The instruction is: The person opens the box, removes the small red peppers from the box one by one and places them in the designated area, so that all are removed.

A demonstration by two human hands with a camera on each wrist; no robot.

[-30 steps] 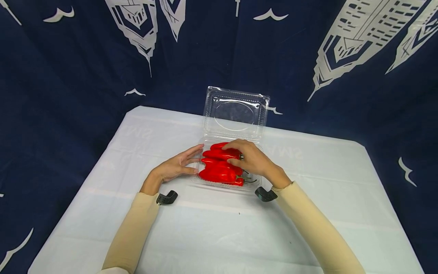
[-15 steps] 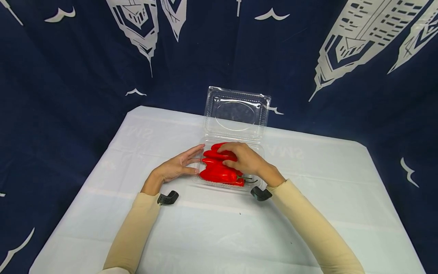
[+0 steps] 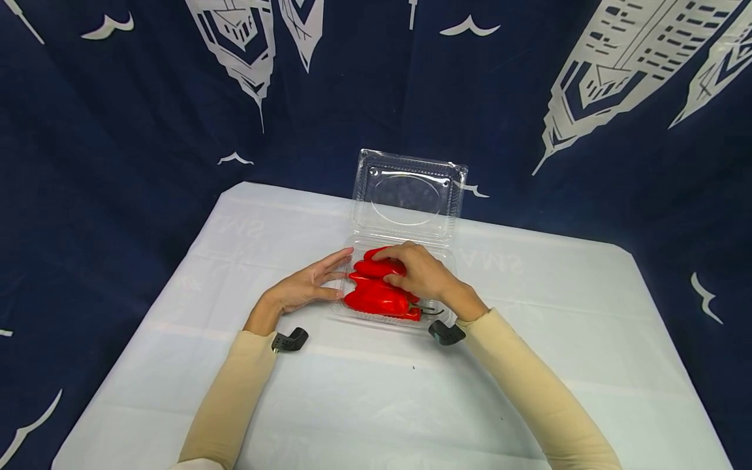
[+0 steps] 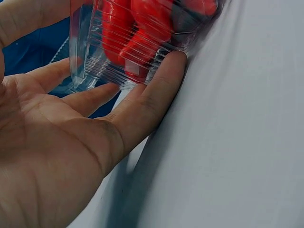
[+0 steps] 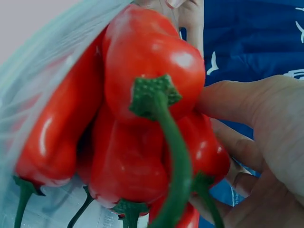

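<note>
Several glossy red peppers with green stems lie piled in a clear plastic clamshell container (image 3: 405, 230). My left hand (image 3: 301, 287) rests at the container's left end, its fingers spread and fairly straight. In the left wrist view, the fingers (image 4: 164, 85) touch or lie very close to the ribbed wall. My right hand (image 3: 427, 273) reaches over the pile and grips a red pepper (image 3: 378, 268) between thumb and fingers. The right wrist view shows the thumb (image 5: 232, 99) against a top pepper (image 5: 147, 61), with fingers partly hidden behind another pepper (image 5: 204, 149).
The container's hinged lid (image 3: 405, 189) stands raised at the back. A white cloth covers the table (image 3: 364, 398). Behind it hangs a dark blue curtain (image 3: 411, 98) with white printed shapes. A black wrist device (image 3: 290, 340) sits on the left wrist, another (image 3: 446, 333) on the right.
My right hand has shifted slightly left over the peppers, mostly during the first half second. The left hand stays at the container's end. The lid remains raised.
</note>
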